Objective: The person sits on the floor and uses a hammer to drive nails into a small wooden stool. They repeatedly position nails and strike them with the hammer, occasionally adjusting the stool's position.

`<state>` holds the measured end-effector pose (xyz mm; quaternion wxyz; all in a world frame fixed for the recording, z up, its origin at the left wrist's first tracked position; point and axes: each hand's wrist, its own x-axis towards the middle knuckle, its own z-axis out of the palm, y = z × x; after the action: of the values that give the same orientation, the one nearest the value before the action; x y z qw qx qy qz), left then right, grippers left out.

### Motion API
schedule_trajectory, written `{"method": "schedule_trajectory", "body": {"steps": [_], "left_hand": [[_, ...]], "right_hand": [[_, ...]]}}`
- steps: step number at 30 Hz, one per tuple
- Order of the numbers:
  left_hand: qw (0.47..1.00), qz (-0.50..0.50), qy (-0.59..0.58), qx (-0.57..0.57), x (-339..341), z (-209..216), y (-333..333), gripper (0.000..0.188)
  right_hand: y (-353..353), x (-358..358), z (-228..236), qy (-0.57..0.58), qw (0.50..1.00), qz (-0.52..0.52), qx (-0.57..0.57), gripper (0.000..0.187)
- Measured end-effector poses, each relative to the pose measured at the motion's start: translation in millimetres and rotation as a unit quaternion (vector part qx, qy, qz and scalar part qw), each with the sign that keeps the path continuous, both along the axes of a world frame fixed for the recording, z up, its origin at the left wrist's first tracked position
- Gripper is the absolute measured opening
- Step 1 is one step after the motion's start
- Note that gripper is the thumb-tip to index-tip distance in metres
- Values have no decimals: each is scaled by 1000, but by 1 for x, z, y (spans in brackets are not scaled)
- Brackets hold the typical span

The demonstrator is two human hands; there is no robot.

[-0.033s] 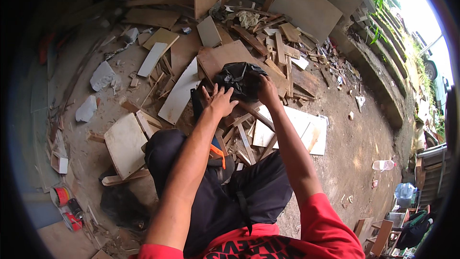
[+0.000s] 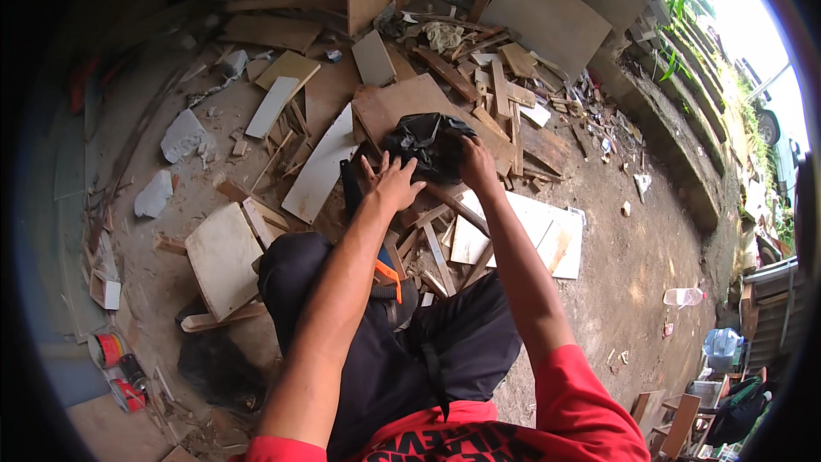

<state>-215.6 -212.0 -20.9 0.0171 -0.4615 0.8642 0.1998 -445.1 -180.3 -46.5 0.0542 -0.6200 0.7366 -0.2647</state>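
Observation:
A crumpled black plastic bag (image 2: 428, 139) rests on a brown wooden board (image 2: 402, 96) amid scrap wood. My left hand (image 2: 395, 184) lies against the bag's near left side, fingers spread and palm down. At the bag's right edge, my right hand (image 2: 479, 162) is closed with its fingers curled round the plastic. What the bag contains cannot be seen. Beside my left forearm, a long dark strip (image 2: 351, 188) leans among the wood. An orange piece (image 2: 388, 270) shows between my knees, partly hidden by my forearm and leg.
White panels (image 2: 321, 167) and loose planks surround the bag. Broken white chunks (image 2: 182, 137) lie to the left, near a thick cream slab (image 2: 224, 258). Concrete steps (image 2: 667, 137) rise at right. A clear bottle (image 2: 684, 296) and a blue water jug (image 2: 721, 342) are lower right.

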Motion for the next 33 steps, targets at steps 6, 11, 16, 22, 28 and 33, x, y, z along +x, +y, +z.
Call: {"method": "schedule_trajectory", "body": {"steps": [6,11,16,22,28,33], "left_hand": [[1000,3,-3,17,0,5,-2,70],[999,7,-3,31,-1,5,0,73],[1000,6,-4,19,-6,1,1,78],[997,70,41,-11,-15,-1,2,68],[931,153,329,-24,-30,61,-7,24],[781,29,573,246,-24,65,-22,25]], "right_hand": [[-24,5,-2,51,995,-71,47,34],[-21,-12,0,54,998,-4,-30,17],[-20,-11,17,-63,988,54,-129,15],[4,19,61,-438,897,62,-1,26],[44,40,98,-618,781,92,23,28],[62,60,111,-658,739,147,15,26]]}}
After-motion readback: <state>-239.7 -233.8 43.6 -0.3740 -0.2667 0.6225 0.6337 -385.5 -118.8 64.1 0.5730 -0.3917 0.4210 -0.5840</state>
